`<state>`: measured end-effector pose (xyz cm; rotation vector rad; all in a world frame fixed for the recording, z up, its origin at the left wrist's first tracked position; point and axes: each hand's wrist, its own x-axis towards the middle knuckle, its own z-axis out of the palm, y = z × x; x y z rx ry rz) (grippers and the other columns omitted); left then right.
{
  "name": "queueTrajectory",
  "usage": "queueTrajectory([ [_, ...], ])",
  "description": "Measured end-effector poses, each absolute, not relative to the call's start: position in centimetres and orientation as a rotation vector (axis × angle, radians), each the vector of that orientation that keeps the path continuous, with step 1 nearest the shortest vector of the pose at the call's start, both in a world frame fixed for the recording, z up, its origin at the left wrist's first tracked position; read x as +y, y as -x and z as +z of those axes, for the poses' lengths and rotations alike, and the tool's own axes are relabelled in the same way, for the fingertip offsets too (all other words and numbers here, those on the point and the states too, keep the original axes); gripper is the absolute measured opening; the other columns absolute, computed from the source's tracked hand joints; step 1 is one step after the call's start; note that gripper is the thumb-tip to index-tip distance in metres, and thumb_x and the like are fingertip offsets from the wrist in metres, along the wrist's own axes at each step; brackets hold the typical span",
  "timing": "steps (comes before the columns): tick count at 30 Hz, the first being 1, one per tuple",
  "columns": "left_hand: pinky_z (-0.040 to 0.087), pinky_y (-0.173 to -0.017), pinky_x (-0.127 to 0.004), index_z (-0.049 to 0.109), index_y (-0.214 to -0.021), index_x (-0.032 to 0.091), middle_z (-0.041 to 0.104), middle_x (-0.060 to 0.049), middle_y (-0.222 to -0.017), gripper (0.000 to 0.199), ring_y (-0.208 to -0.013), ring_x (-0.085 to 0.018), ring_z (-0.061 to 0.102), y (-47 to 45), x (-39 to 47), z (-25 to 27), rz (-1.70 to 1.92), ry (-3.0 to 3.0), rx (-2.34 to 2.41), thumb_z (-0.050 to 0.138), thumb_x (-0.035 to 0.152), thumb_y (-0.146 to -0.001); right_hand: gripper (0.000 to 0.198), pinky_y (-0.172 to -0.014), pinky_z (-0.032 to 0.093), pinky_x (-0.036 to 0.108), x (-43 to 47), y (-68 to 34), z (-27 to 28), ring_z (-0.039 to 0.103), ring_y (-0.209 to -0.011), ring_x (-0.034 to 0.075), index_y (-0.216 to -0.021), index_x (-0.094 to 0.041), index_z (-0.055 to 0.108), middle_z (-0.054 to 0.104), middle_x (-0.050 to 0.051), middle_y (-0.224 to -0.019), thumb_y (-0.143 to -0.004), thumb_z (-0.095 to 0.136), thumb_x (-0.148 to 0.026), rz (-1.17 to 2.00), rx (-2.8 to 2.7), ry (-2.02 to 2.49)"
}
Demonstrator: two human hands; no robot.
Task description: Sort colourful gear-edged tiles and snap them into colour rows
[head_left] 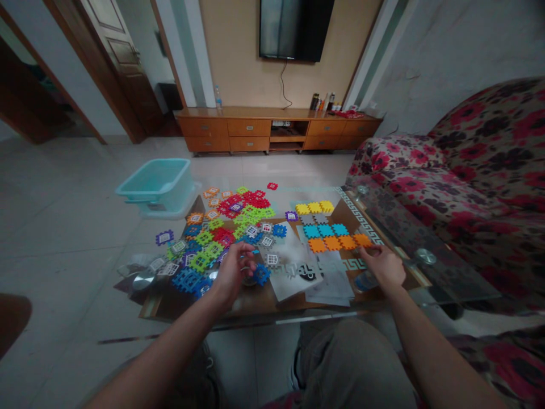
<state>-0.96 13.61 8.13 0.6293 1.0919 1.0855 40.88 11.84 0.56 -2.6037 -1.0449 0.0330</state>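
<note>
My right hand [385,268] reaches to the right end of a row of orange puzzle tiles [332,244], its thumb and finger closed at the edge of the last orange tile [362,241]. My left hand [235,271] is over the near side of a loose heap, fingers loosely curled and apart; I see nothing held in it. A dark blue tile [261,275] lies just right of its fingers. Behind the orange row lie light blue tiles [326,230], grey tiles [320,218] and stacked yellow tiles [314,208]. The heap mixes green tiles [213,250], red tiles [255,199] and blue tiles [187,279].
Everything lies on a glass-topped table [460,287]. White paper sheets [293,284] are under or below the glass. A turquoise plastic tub [155,184] stands beyond the left corner. A floral sofa [409,187] borders the right side; a wooden TV cabinet [247,128] stands behind.
</note>
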Motion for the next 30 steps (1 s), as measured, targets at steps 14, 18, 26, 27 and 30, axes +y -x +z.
queueTrajectory([
  [14, 0.04, -0.049, -0.025, 0.061, -0.084, 0.017, 0.055, 0.001, -0.079, 0.03, -0.054, -0.011, 0.053, 1.01, 13.67, 7.72, 1.073, -0.639, 1.096, 0.056, 0.045, -0.079, 0.056, -0.076, 0.052, 0.043, 11.93, -40.38, 0.5, 0.069, -0.091, 0.034, -0.106, -0.02, 0.072, 0.073, 0.014, -0.096, -0.075, 0.059, -0.065, -0.002, -1.023, 2.616],
  [18, 0.039, -0.048, -0.024, 0.061, -0.084, 0.017, 0.055, 0.001, -0.078, 0.029, -0.054, -0.011, 0.054, 0.92, 13.63, 7.66, 1.065, -0.641, 1.094, 0.056, 0.045, -0.08, 0.056, -0.076, 0.052, 0.042, 11.92, -40.29, 0.61, 0.069, -0.091, 0.034, -0.107, -0.02, 0.073, 0.074, 0.015, -0.096, -0.076, 0.059, -0.064, 0.007, -1.018, 2.624],
  [26, 0.039, -0.049, -0.025, 0.062, -0.084, 0.017, 0.055, 0.001, -0.077, 0.029, -0.055, -0.012, 0.053, 0.98, 13.68, 7.49, 1.052, -0.643, 1.092, 0.056, 0.045, -0.08, 0.057, -0.078, 0.053, 0.044, 11.97, -40.17, 0.54, 0.07, -0.093, 0.036, -0.106, -0.021, 0.074, 0.074, 0.016, -0.101, -0.075, 0.059, -0.066, 0.002, -0.985, 2.63],
  [27, 0.039, -0.049, -0.025, 0.062, -0.084, 0.017, 0.055, 0.001, -0.077, 0.029, -0.055, -0.012, 0.053, 1.01, 13.68, 7.5, 1.049, -0.64, 1.092, 0.056, 0.045, -0.08, 0.057, -0.078, 0.053, 0.044, 11.99, -40.22, 0.53, 0.07, -0.093, 0.037, -0.107, -0.021, 0.074, 0.074, 0.016, -0.101, -0.075, 0.059, -0.066, 0.008, -0.982, 2.634],
  [30, 0.039, -0.049, -0.025, 0.061, -0.085, 0.017, 0.055, 0.001, -0.078, 0.028, -0.055, -0.012, 0.053, 1.17, 13.59, 7.53, 1.049, -0.631, 1.096, 0.055, 0.044, -0.081, 0.057, -0.077, 0.053, 0.044, 12.1, -40.49, 0.58, 0.07, -0.095, 0.038, -0.107, -0.021, 0.073, 0.075, 0.016, -0.101, -0.075, 0.059, -0.065, 0.037, -0.984, 2.648],
])
